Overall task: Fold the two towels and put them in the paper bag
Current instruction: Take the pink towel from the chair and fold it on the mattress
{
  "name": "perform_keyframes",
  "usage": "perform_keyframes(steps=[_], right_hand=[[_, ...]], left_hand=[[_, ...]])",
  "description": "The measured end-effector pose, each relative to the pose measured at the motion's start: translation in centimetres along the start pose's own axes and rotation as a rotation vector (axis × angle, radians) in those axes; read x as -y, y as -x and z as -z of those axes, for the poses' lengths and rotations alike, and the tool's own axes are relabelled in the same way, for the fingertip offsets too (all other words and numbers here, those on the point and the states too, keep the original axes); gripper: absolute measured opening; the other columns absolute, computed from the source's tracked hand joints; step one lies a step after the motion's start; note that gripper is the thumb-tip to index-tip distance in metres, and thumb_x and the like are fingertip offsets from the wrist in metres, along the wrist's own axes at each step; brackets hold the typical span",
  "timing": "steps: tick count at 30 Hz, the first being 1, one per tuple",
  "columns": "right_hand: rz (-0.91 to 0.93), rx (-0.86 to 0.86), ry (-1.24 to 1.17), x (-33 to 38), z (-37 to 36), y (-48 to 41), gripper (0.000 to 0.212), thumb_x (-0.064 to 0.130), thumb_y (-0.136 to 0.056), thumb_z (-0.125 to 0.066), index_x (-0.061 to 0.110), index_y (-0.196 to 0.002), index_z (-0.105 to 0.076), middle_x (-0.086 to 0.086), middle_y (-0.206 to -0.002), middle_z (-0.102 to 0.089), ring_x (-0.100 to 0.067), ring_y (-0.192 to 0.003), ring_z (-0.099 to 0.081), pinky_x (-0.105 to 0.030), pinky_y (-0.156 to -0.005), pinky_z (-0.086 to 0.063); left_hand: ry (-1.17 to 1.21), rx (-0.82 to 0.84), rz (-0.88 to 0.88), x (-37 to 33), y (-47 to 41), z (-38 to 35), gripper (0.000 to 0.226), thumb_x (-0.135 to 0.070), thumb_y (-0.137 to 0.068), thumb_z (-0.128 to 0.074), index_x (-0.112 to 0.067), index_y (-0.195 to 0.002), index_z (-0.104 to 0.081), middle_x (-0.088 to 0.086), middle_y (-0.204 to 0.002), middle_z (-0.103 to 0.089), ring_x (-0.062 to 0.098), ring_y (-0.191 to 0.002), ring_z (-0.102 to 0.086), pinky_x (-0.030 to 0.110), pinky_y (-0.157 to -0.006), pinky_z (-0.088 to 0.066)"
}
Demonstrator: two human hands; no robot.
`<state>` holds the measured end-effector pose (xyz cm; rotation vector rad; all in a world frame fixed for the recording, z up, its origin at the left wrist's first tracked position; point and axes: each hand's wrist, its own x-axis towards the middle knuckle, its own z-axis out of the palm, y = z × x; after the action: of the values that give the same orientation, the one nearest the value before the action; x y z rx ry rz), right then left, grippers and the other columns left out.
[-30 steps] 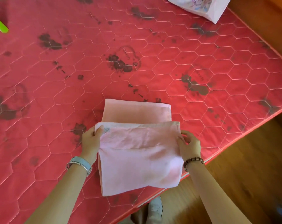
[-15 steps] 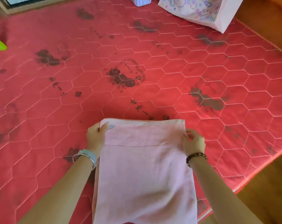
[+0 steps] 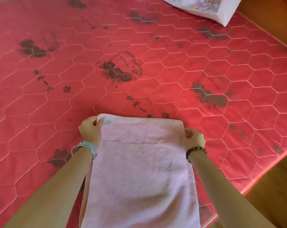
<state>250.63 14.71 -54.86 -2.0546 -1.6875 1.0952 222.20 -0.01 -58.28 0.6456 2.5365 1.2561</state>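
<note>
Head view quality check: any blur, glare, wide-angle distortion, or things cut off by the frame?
Head view: sharp enough, soft daylight, no harsh glare; the quilt lines bow slightly from the wide lens; the pink towel runs off the bottom edge; the paper bag is cropped at top right; left hand and right hand are clear.

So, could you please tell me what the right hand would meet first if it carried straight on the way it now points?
The right hand, gripping the pink towel, points up the red mattress. Straight ahead looks free: only bare quilting. The paper bag is far off to the right, probably outside that line.
</note>
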Motion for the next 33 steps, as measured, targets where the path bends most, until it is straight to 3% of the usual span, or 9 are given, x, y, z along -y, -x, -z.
perform_keyframes(steps=[3,6,9,12,17,21,25,29,33], right_hand=[[0.044,-0.001,0.004,0.3,-0.5,0.1,0.021,0.005,-0.086,-0.061,0.013,-0.104,-0.068,-0.002,-0.095,-0.064,-0.021,-0.081,-0.058,-0.026,-0.070,-0.043],[0.064,0.010,0.031,0.6,-1.0,0.1,0.018,0.003,-0.083,-0.058,0.015,-0.095,-0.062,-0.011,-0.110,-0.053,-0.026,-0.082,-0.057,-0.031,-0.073,-0.046],[0.050,0.034,0.041,1.0,-1.2,0.0,0.016,0.007,-0.084,-0.061,0.010,-0.099,-0.060,-0.014,-0.110,-0.050,-0.027,-0.083,-0.056,-0.031,-0.073,-0.045],[0.045,0.042,0.005,1.4,-1.3,-0.1,0.018,0.014,-0.089,-0.064,0.009,-0.104,-0.056,-0.013,-0.105,-0.059,-0.025,-0.086,-0.055,-0.031,-0.072,-0.043],[0.130,0.014,-0.003,2.5,-1.0,-0.7,0.019,0.012,-0.089,-0.065,0.001,-0.105,-0.062,-0.010,-0.091,-0.064,-0.022,-0.080,-0.054,-0.029,-0.069,-0.041],[0.203,-0.032,-0.023,3.8,-1.7,-2.7,0.018,0.009,-0.088,-0.066,0.001,-0.103,-0.064,-0.014,-0.096,-0.069,-0.027,-0.084,-0.060,-0.032,-0.071,-0.045],[0.265,-0.093,-0.093,5.0,-3.1,-3.8,0.026,0.002,-0.088,-0.058,0.003,-0.114,-0.057,-0.017,-0.111,-0.062,-0.029,-0.100,-0.056,-0.029,-0.079,-0.041],[0.696,-0.192,0.203,4.7,-5.4,-2.1,0.055,-0.009,-0.083,-0.054,-0.002,-0.137,-0.045,-0.021,-0.147,-0.042,-0.030,-0.137,-0.039,-0.040,-0.113,-0.035],[1.002,0.042,0.398,3.0,-9.2,0.2,0.044,0.015,-0.100,-0.049,0.002,-0.141,-0.046,-0.014,-0.149,-0.045,-0.030,-0.141,-0.039,-0.044,-0.115,-0.035]], left_hand=[[-0.052,-0.010,0.005,1.1,-0.6,-0.4,0.034,-0.018,-0.085,-0.073,-0.001,-0.060,-0.057,0.009,-0.055,-0.045,0.025,-0.053,-0.043,0.034,-0.055,-0.035],[-0.085,-0.006,0.083,2.2,-0.6,-0.2,0.020,-0.032,-0.081,-0.078,-0.015,-0.074,-0.072,0.025,-0.085,-0.064,0.044,-0.083,-0.060,0.032,-0.070,-0.046],[-0.018,0.036,0.114,1.6,-0.2,0.6,0.024,-0.030,-0.082,-0.080,-0.009,-0.077,-0.071,0.022,-0.087,-0.067,0.030,-0.078,-0.059,0.015,-0.062,-0.041],[0.001,0.080,0.175,0.6,0.4,1.6,0.018,-0.019,-0.088,-0.074,-0.002,-0.094,-0.072,0.007,-0.086,-0.068,0.020,-0.081,-0.059,0.023,-0.068,-0.042],[0.015,0.048,0.184,0.4,0.0,2.1,0.013,-0.013,-0.091,-0.068,-0.002,-0.098,-0.072,0.007,-0.089,-0.068,0.019,-0.083,-0.059,0.026,-0.076,-0.043],[0.025,-0.012,0.135,-0.5,-1.5,1.3,0.013,-0.012,-0.091,-0.068,-0.001,-0.097,-0.073,0.008,-0.090,-0.069,0.018,-0.083,-0.059,0.017,-0.069,-0.041],[0.060,-0.074,0.061,-0.9,-3.2,0.2,0.013,-0.005,-0.092,-0.065,0.001,-0.103,-0.067,0.009,-0.095,-0.065,0.018,-0.086,-0.058,0.026,-0.076,-0.045],[0.037,-0.247,-0.182,-1.6,-2.4,-1.2,0.017,0.003,-0.091,-0.051,0.002,-0.107,-0.058,0.012,-0.104,-0.054,0.026,-0.095,-0.053,0.033,-0.085,-0.047],[-0.153,0.155,-0.467,-1.9,2.1,-3.5,0.034,-0.003,-0.095,-0.043,-0.004,-0.126,-0.057,0.011,-0.135,-0.056,0.024,-0.128,-0.050,0.019,-0.114,-0.028]])
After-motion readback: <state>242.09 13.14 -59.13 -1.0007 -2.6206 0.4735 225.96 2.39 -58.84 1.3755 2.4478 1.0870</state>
